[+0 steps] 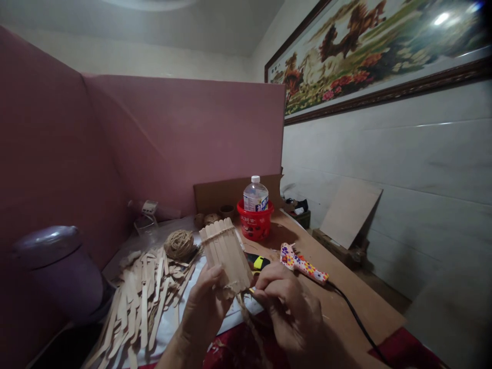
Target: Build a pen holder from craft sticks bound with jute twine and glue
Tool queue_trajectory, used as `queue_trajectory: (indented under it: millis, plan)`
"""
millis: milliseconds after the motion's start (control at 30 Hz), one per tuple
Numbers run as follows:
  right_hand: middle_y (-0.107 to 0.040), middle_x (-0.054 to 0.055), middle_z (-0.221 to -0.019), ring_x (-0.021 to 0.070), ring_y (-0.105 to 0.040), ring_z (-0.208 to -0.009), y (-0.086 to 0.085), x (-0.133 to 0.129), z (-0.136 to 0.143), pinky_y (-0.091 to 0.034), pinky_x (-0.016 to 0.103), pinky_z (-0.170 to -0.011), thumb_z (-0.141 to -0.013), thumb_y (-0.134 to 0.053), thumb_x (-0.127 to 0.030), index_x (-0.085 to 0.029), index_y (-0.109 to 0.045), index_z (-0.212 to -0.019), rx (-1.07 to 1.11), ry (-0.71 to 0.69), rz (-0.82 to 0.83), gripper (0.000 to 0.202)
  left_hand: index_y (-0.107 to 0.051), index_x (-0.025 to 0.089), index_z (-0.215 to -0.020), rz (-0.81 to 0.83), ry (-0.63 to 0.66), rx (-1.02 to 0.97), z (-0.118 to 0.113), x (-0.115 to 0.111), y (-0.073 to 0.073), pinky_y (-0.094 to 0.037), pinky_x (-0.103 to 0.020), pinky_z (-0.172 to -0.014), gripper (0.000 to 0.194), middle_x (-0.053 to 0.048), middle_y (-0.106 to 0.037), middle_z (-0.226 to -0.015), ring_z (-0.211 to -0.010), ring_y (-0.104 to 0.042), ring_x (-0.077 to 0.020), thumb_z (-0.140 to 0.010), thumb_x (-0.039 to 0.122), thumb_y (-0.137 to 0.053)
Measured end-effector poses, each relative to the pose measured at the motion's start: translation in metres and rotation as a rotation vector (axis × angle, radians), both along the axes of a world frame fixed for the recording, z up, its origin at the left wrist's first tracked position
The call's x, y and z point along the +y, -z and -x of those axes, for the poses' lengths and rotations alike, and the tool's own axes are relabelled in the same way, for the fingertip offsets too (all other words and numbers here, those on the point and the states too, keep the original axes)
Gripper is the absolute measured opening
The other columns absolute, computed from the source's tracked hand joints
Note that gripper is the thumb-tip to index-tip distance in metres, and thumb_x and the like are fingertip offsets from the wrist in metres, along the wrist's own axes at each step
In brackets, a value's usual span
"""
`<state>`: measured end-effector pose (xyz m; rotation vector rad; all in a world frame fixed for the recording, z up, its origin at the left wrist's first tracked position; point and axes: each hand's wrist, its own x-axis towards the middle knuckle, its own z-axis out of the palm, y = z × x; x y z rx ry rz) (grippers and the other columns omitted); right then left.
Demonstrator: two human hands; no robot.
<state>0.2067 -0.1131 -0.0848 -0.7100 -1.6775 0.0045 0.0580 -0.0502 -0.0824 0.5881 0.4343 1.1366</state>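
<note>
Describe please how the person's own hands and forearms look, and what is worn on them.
The left hand and right hand are bare, without gloves. The left forearm shows no sleeve where it is visible. The right forearm is too dim and cut off to be sure.

1 stick pnl [226, 259], 1 btl [255, 199]

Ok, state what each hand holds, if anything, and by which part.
The left hand holds the wooden-stick panel by its lower left edge. The right hand is near its lower right corner; its hold is unclear.
</note>
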Motion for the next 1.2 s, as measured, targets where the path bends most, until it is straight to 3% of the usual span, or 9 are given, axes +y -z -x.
queue_trajectory:
  millis: [267, 400, 700, 867, 1067, 1200]
  plan:
    - [-0.059, 0.005, -0.085, 0.0169, -0.056, -0.077, -0.013, 0.010, 0.008, -0.047, 0.030, -0.066, -0.085, -0.051, -0.005, -0.017, -0.059, -0.097, -0.055, 0.124, -0.003, 0.018, -0.062, 0.017, -0.077, -0.115, -0.011, 0.066, -0.010, -0.011, -0.009, -0.051, -0.021, -0.060, 0.021, -0.001, -0.070, -0.076, -0.065, -0.064, -0.0120, -0.061, 0.016, -0.076]
    - [-0.059, 0.006, -0.084, 0.0177, -0.056, -0.077, -0.016, 0.012, 0.013, -0.046, 0.031, -0.066, -0.087, -0.050, -0.008, -0.016, -0.059, -0.096, -0.133, 0.172, -0.004, 0.015, -0.063, 0.016, -0.085, -0.158, -0.007, 0.111, -0.013, -0.014, -0.014, -0.051, -0.022, -0.061, 0.030, -0.006, -0.072, -0.086, -0.074, -0.066, -0.0166, -0.059, 0.019, -0.078]
    - [-0.055, 0.005, -0.079, 0.0183, -0.052, -0.074, -0.018, 0.017, 0.013, -0.041, 0.032, -0.065, -0.090, -0.043, -0.014, -0.017, -0.052, -0.086, -0.223, 0.245, 0.020, 0.010, -0.063, 0.017, -0.099, -0.178, 0.019, 0.114, -0.010, -0.006, -0.004, -0.051, -0.021, -0.059, 0.042, -0.004, -0.070, -0.081, -0.067, -0.065, -0.0151, -0.060, 0.017, -0.077]
    - [-0.054, 0.004, -0.081, 0.0167, -0.052, -0.076, -0.021, 0.019, 0.004, -0.041, 0.030, -0.066, -0.090, -0.042, -0.011, -0.017, -0.050, -0.085, -0.068, 0.291, 0.015, 0.011, -0.062, 0.019, -0.105, -0.136, 0.043, 0.045, -0.007, -0.005, -0.002, -0.055, -0.026, -0.067, 0.041, -0.005, -0.072, -0.089, -0.078, -0.067, -0.0186, -0.065, 0.018, -0.075]
    - [-0.059, 0.002, -0.074, 0.0142, -0.056, -0.070, -0.010, 0.014, -0.009, -0.043, 0.026, -0.064, -0.088, -0.047, -0.007, -0.017, -0.056, -0.084, -0.074, 0.255, 0.006, 0.014, -0.065, 0.018, -0.096, -0.116, 0.100, -0.092, -0.001, 0.002, 0.005, -0.055, -0.022, -0.056, 0.025, -0.005, -0.073, -0.089, -0.074, -0.069, -0.0184, -0.071, 0.015, -0.069]
    - [-0.061, 0.001, -0.071, 0.0135, -0.056, -0.064, 0.000, 0.009, -0.018, -0.043, 0.025, -0.059, -0.088, -0.051, -0.010, -0.018, -0.059, -0.083, -0.057, 0.312, 0.046, 0.013, -0.060, 0.021, -0.111, -0.129, 0.160, -0.104, 0.003, 0.007, 0.008, -0.057, -0.035, -0.074, 0.035, -0.006, -0.073, -0.097, -0.088, -0.069, -0.0251, -0.076, 0.018, -0.065]
